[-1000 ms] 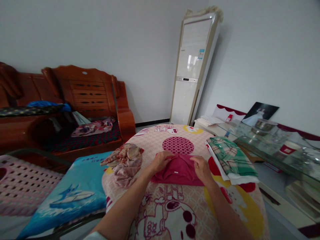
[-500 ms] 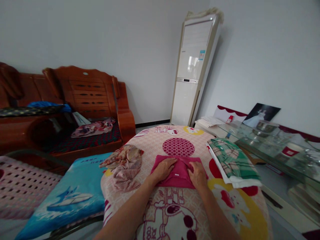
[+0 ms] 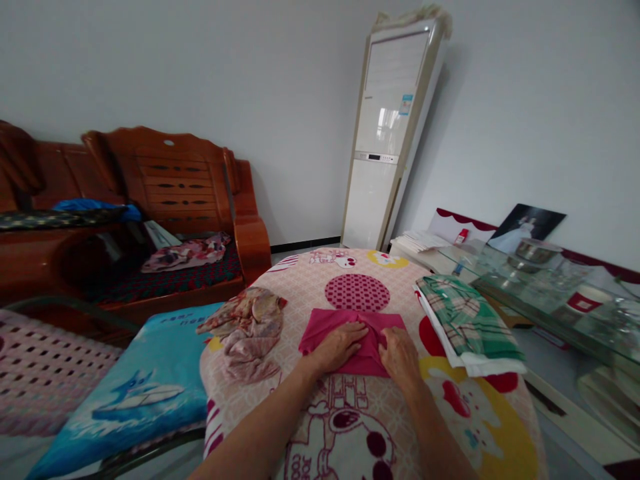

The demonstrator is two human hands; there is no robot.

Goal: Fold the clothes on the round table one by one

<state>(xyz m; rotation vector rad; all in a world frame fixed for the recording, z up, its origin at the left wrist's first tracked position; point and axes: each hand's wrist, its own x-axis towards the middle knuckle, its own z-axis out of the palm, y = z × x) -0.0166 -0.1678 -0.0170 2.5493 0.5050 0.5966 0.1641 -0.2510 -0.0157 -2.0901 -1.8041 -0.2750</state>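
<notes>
Rests left hand (image 3: 342, 345) flat, right hand (image 3: 400, 357) curled, apart, on folded magenta garment (image 3: 369, 359); cannot tell right hand's grip.

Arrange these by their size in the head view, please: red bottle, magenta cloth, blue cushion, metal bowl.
1. Blue cushion
2. Magenta cloth
3. Metal bowl
4. Red bottle
</notes>
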